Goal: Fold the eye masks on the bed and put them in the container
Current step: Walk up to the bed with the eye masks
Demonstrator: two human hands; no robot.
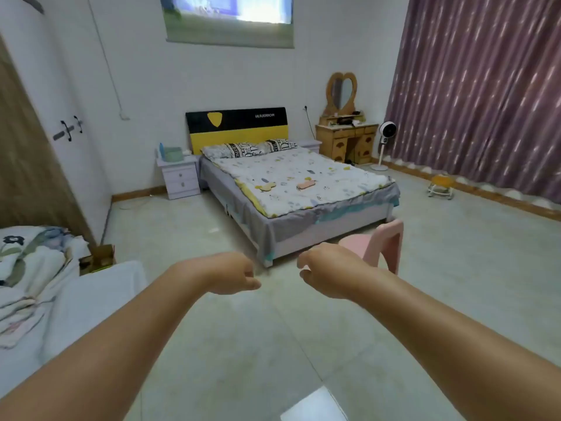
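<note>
Across the room stands the bed (334, 218) with a patterned white quilt. On the quilt lie a tan eye mask (267, 186), a pink eye mask (306, 185) and a small yellow one (309, 179) just behind the pink one. No container is clearly recognisable. My left hand (233, 273) and my right hand (326, 268) are stretched out in front of me over the floor, well short of the bed. Both hang with fingers curled down and hold nothing.
A pink plastic stool (379, 244) stands at the bed's near corner, just behind my right hand. At my left are a second bed with bedding (33, 268) and a cardboard box (97, 259). A nightstand (181, 177), a dresser (346, 141), a fan (386, 132) and a yellow baby walker (441, 185) line the far side.
</note>
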